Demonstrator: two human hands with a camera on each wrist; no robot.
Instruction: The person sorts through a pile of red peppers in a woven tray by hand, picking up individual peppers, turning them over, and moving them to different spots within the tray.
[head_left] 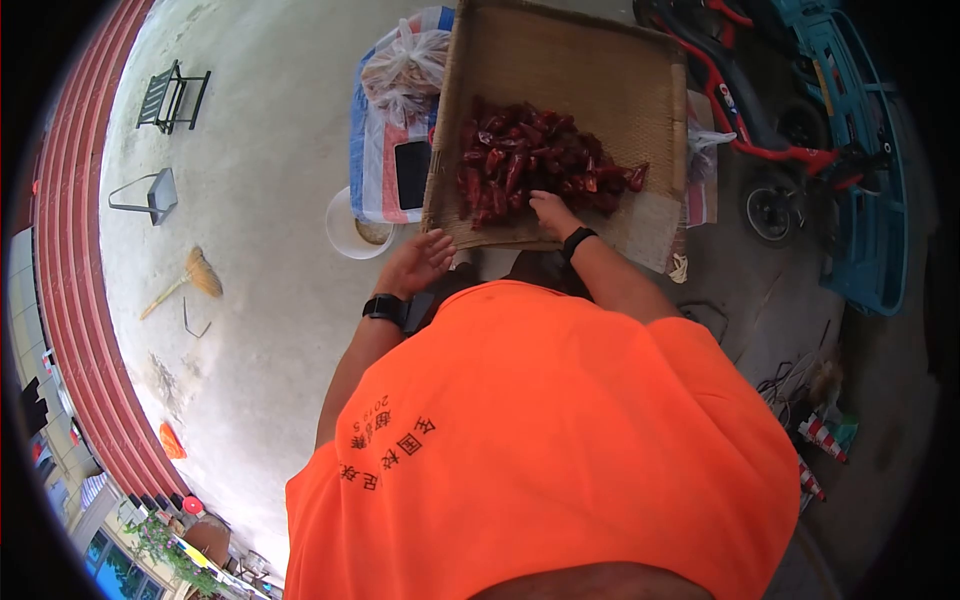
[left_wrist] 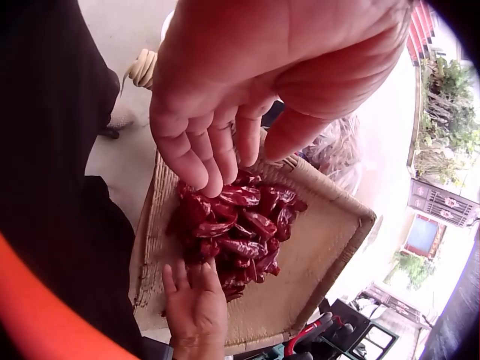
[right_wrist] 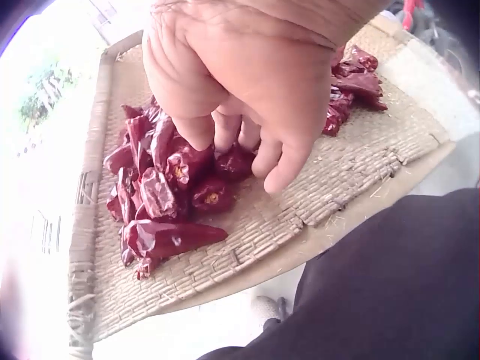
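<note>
A heap of dark red dried chili peppers (head_left: 510, 165) lies on a woven tray (head_left: 570, 60) in front of the person. At the heap's near side is the right hand (head_left: 553, 214), its fingertips right at the peppers in the right wrist view. Seen from the left wrist, that palm (left_wrist: 196, 311) faces up with nothing lying on it and its fingers extended. The left hand (head_left: 416, 264) hovers by the tray's near left corner, holding nothing, fingers loosely bent. In its own wrist view, its fingers overlap the peppers (left_wrist: 240, 225).
Left of the tray, a striped sack (head_left: 372, 150) bears a clear plastic bag (head_left: 410, 65) and a dark flat object (head_left: 411, 175). A white bucket (head_left: 345, 230) stands below it. A red-framed vehicle (head_left: 730, 100) is at right; a broom (head_left: 203, 273) and small chair (head_left: 172, 98) are at left.
</note>
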